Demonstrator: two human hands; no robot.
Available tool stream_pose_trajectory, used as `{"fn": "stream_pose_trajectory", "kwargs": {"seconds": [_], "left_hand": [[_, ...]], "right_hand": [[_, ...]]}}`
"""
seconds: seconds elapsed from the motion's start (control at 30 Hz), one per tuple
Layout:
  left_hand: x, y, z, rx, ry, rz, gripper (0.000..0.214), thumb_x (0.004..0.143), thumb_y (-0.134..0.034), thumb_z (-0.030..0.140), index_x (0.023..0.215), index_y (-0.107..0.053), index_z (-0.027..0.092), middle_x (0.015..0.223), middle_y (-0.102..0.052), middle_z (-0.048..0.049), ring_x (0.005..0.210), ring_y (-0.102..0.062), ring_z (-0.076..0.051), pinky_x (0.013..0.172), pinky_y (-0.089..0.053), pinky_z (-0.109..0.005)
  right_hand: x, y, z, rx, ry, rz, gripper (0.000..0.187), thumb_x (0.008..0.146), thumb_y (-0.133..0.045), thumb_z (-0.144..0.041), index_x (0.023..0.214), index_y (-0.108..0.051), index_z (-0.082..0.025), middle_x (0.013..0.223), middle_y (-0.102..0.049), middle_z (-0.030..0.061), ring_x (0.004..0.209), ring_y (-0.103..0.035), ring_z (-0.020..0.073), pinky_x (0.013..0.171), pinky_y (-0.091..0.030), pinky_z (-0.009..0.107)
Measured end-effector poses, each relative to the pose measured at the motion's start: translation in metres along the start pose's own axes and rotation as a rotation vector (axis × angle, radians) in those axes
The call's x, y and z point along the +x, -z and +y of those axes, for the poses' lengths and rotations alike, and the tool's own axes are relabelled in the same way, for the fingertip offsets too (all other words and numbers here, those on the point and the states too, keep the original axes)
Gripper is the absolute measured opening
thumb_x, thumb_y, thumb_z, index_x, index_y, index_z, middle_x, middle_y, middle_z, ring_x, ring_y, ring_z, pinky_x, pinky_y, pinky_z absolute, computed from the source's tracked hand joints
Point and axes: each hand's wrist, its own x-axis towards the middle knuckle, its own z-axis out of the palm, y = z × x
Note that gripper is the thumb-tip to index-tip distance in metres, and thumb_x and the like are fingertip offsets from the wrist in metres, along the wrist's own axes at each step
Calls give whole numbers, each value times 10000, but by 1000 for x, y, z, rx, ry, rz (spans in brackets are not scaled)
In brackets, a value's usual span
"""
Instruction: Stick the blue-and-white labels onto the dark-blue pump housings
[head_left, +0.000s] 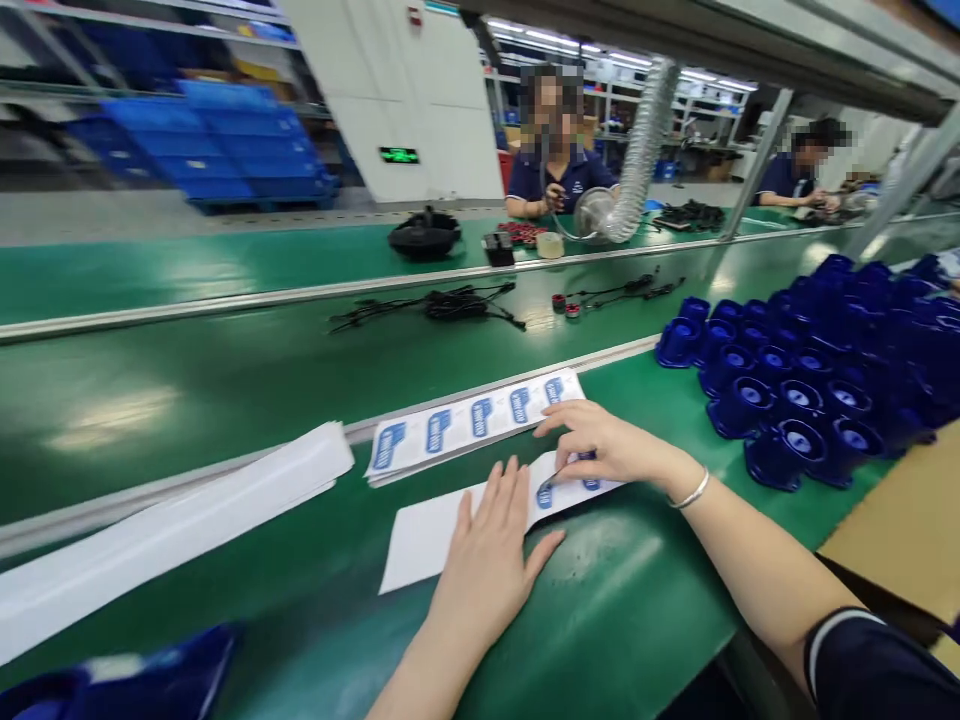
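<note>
A white sheet of blue-printed stickers (427, 541) lies on the green bench before me, its left part blank. My left hand (491, 555) rests flat across it, fingers stretched out and thumb apart. At the sheet's printed right part, my right hand (600, 445) pinches a blue and white sticker (545, 490), whose edge appears lifted. Just behind lies a stack of similar sticker sheets (480, 417) with a row of blue labels. To the left are long blank white strips (187, 510). A glossy blue plastic part (150, 680) sits at the lower left, partly cut off.
Many blue plastic housings (799, 395) crowd the right side, beside a cardboard box (900, 530). Black cables (457, 302) lie beyond the metal rail (247, 462). Across the bench sit two co-workers, near a flexible silver duct (646, 150) and a black round part (424, 235).
</note>
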Motion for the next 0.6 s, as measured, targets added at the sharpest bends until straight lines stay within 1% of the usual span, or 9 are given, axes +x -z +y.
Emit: {"fn": "stream_pose_trajectory", "kwargs": {"seconds": [0.07, 0.1, 0.17, 0.2, 0.27, 0.3, 0.37, 0.47, 0.6], "left_hand": [[-1, -4, -7, 22, -15, 35, 780, 977, -380, 621, 1548, -372, 91, 1604, -373, -218, 1517, -303, -371, 1168, -335, -652], [-2, -5, -9, 34, -22, 43, 782, 980, -363, 621, 1546, -376, 82, 1601, -377, -220, 1514, -309, -373, 1167, -340, -648], [-3, -6, -10, 59, -22, 50, 812, 978, -334, 638, 1541, -380, 56, 1601, -369, -226, 1507, -321, -382, 1167, -348, -642], [-3, -6, -10, 70, -11, 53, 836, 973, -323, 652, 1540, -379, 40, 1604, -358, -228, 1503, -325, -390, 1167, -351, -640], [-3, -6, -8, 85, 28, 55, 871, 965, -309, 673, 1533, -386, 16, 1613, -335, -230, 1501, -320, -406, 1165, -355, -639], [-2, -6, -8, 90, 51, 55, 881, 964, -304, 677, 1527, -393, 5, 1614, -329, -234, 1501, -314, -415, 1164, -356, -641], [-1, -6, -7, 96, 92, 59, 879, 969, -295, 668, 1519, -401, -9, 1612, -329, -241, 1503, -305, -422, 1163, -355, -642], [1, -6, -6, 89, 126, 73, 858, 974, -305, 648, 1521, -401, -6, 1610, -333, -243, 1507, -298, -421, 1167, -344, -648], [2, -7, -5, 49, 138, 87, 834, 967, -349, 643, 1518, -419, 21, 1607, -343, -242, 1513, -290, -408, 1186, -318, -646]], "right_hand": [[1, 8, 0, 214, -16, 161, 174, 932, -711, -377, 818, -723, -246, 1268, -689, 44, 1319, -570, 238, 1106, -473, 445], [1, 12, 3, 287, -47, 296, 227, 967, -648, -446, 886, -721, -247, 1270, -687, 54, 1293, -592, 239, 1080, -495, 448], [-2, 23, 18, 311, -134, 619, 325, 1018, -525, -512, 1159, -659, -252, 1307, -660, 90, 1255, -617, 237, 1042, -519, 452], [-4, 28, 29, 257, -192, 775, 395, 1028, -494, -503, 1330, -557, -256, 1349, -629, 111, 1259, -610, 231, 1039, -518, 448], [-12, 41, 56, 21, -364, 964, 658, 1002, -539, -451, 1556, -250, -248, 1467, -518, 155, 1341, -537, 236, 1073, -483, 443], [-16, 47, 71, -142, -483, 998, 767, 975, -582, -422, 1586, -163, -222, 1504, -468, 182, 1385, -486, 257, 1101, -451, 459], [-27, 56, 96, -445, -696, 1003, 877, 929, -626, -349, 1595, -90, -151, 1544, -387, 240, 1424, -418, 311, 1154, -374, 512], [-39, 62, 123, -543, -774, 976, 933, 860, -664, -214, 1584, -90, -85, 1570, -317, 278, 1473, -324, 361, 1209, -270, 536], [-44, 61, 138, -544, -818, 962, 936, 825, -667, -166, 1575, -116, -66, 1484, -379, 298, 1426, -386, 388, 1187, -303, 544]]}}
